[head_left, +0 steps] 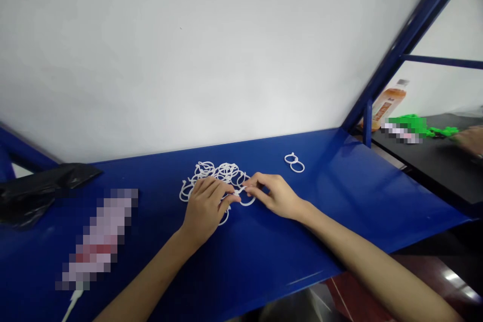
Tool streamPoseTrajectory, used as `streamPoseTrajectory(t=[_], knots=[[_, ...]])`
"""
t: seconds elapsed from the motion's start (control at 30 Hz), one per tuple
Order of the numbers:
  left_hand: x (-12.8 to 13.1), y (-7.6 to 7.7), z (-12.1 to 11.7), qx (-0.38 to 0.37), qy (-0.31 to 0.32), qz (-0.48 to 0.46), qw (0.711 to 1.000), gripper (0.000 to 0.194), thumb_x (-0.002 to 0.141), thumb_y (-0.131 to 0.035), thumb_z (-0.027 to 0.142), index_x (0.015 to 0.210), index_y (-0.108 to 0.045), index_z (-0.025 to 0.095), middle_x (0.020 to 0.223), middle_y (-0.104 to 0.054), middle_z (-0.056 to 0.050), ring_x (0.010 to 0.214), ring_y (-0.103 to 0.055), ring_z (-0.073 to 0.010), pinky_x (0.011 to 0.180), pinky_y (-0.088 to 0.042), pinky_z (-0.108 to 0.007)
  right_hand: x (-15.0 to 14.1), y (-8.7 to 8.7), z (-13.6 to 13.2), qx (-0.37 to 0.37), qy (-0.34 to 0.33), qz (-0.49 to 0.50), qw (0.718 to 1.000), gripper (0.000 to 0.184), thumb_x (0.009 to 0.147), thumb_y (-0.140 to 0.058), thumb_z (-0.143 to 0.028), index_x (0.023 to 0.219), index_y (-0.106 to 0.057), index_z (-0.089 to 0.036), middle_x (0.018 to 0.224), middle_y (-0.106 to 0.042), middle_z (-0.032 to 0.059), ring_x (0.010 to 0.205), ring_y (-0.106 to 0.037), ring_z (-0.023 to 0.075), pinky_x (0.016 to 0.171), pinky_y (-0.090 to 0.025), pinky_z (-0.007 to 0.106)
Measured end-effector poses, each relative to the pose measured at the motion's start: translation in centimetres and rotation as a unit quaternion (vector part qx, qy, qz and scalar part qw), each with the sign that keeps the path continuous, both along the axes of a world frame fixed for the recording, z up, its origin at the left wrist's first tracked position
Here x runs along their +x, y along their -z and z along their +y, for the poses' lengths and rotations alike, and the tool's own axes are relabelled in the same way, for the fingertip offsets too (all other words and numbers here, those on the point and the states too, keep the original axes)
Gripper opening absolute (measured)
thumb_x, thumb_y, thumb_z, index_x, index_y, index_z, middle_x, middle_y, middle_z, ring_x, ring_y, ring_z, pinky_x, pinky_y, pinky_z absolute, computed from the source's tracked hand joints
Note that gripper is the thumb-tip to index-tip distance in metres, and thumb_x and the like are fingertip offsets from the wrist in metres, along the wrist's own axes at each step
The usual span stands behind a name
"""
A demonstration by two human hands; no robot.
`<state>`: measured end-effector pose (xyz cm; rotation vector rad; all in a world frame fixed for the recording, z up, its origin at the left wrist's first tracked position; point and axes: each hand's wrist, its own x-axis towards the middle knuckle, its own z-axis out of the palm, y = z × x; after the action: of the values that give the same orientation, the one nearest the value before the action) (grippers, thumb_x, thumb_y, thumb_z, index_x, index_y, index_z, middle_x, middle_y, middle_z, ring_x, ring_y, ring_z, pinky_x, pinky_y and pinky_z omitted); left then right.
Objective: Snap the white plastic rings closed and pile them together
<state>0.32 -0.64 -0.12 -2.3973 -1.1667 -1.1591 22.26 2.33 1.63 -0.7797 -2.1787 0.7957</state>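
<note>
A heap of thin white rings [225, 171], each with a small knob on its loop, lies at mid-table. My left hand [206, 206] rests over the front of this heap, thumb and forefinger pinched on a white ring [248, 204]. Close by on the right, my right hand [274, 193] pinches the same ring near its joint, the fingertips a short way from those of the left. Part of the ring is hidden by the fingers. Another ring [224, 218] shows from below my left hand. Apart from the heap, two linked white rings [297, 166] lie to the right.
The blue metal table [264, 261] stands against a white wall. On its left are a black plastic bag [56, 183] and a pixelated item [100, 239] with a white cable [73, 302]. At right, past a blue frame post, a black table [418, 153] carries a bottle [388, 105] and green pieces [413, 123].
</note>
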Motion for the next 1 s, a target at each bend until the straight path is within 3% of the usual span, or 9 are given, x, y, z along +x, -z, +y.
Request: streamPoseTrajectory(t=[0.1,0.23,0.4,0.5,0.67,0.8,0.93,1.0], knots=[[0.0,-0.3,-0.1,0.014,-0.006,-0.011,1.0,0.013,0.093,-0.062,0.023,0.081,-0.06,0.02,0.076,-0.07,0.002,0.077,-0.06,-0.0175,0.082,-0.041,-0.034,-0.2,-0.1,-0.2,-0.04,-0.026,0.003,0.999,0.016,0.098,-0.056,-0.03,0.09,-0.062,-0.018,0.076,-0.069,0.0003,0.066,-0.062,0.0115,0.062,-0.047,0.023],[0.0,-0.1,-0.4,0.014,0.003,-0.019,1.0,0.014,0.094,-0.059,0.022,0.08,-0.062,0.02,0.073,-0.069,0.002,0.077,-0.06,-0.0177,0.083,-0.04,-0.035,-0.3,-0.4,-0.5,-0.05,-0.057,0.007,0.997,0.014,0.098,-0.056,-0.028,0.091,-0.062,-0.017,0.074,-0.068,0.0003,0.062,-0.061,0.0109,0.06,-0.047,0.022],[-0.4,0.2,-0.4,-0.008,0.01,-0.003,1.0,0.019,0.096,-0.055,0.021,0.079,-0.063,0.021,0.072,-0.068,0.002,0.077,-0.059,-0.0177,0.082,-0.04,-0.035,-0.1,-0.2,-0.5,-0.01,-0.103,-0.014,0.995,0.014,0.099,-0.054,-0.026,0.096,-0.064,-0.017,0.084,-0.071,0.0033,0.073,-0.066,0.0127,0.069,-0.051,0.024],[-0.4,0.4,0.0,-0.043,-0.008,0.019,0.999,0.018,0.096,-0.057,0.026,0.081,-0.065,0.021,0.079,-0.07,0.0,0.084,-0.059,-0.0198,0.084,-0.042,-0.036,-0.1,0.2,-0.1,0.031,-0.077,-0.028,0.996,0.016,0.101,-0.051,-0.025,0.1,-0.065,-0.017,0.09,-0.072,0.0045,0.08,-0.067,0.0139,0.074,-0.052,0.026],[0.4,1.1,0.6,-0.1,-0.034,0.08,0.991,0.024,0.096,-0.056,0.033,0.112,-0.068,0.021,0.107,-0.071,-0.006,0.105,-0.055,-0.0252,0.096,-0.045,-0.043,0.5,1.1,2.0,0.123,0.026,-0.033,0.991,0.018,0.1,-0.051,-0.025,0.102,-0.068,-0.019,0.1,-0.067,0.0079,0.091,-0.065,0.0172,0.083,-0.052,0.03],[0.6,2.0,0.4,-0.115,-0.031,0.126,0.985,0.032,0.096,-0.054,0.033,0.126,-0.064,0.026,0.126,-0.065,-0.006,0.119,-0.05,-0.029,0.103,-0.042,-0.05,4.0,0.9,5.3,0.144,0.255,-0.019,0.956,0.017,0.096,-0.056,-0.026,0.099,-0.071,-0.02,0.093,-0.068,0.006,0.081,-0.064,0.0175,0.079,-0.051,0.03],[0.4,2.2,0.4,-0.128,-0.024,0.129,0.983,0.022,0.094,-0.057,0.03,0.113,-0.069,0.026,0.12,-0.065,-0.005,0.116,-0.051,-0.028,0.101,-0.043,-0.048,8.8,1.0,8.3,0.041,0.459,-0.041,0.887,0.017,0.091,-0.058,-0.03,0.097,-0.069,-0.019,0.091,-0.072,0.0038,0.079,-0.066,0.0161,0.075,-0.048,0.026],[0.3,2.1,0.5,-0.13,-0.02,0.124,0.984,0.015,0.093,-0.06,0.028,0.103,-0.07,0.024,0.113,-0.066,-0.005,0.11,-0.053,-0.0267,0.097,-0.045,-0.047,10.5,1.5,9.2,-0.02,0.507,-0.076,0.858,0.018,0.089,-0.057,-0.03,0.094,-0.07,-0.018,0.088,-0.073,0.0039,0.08,-0.067,0.0166,0.072,-0.047,0.025]])
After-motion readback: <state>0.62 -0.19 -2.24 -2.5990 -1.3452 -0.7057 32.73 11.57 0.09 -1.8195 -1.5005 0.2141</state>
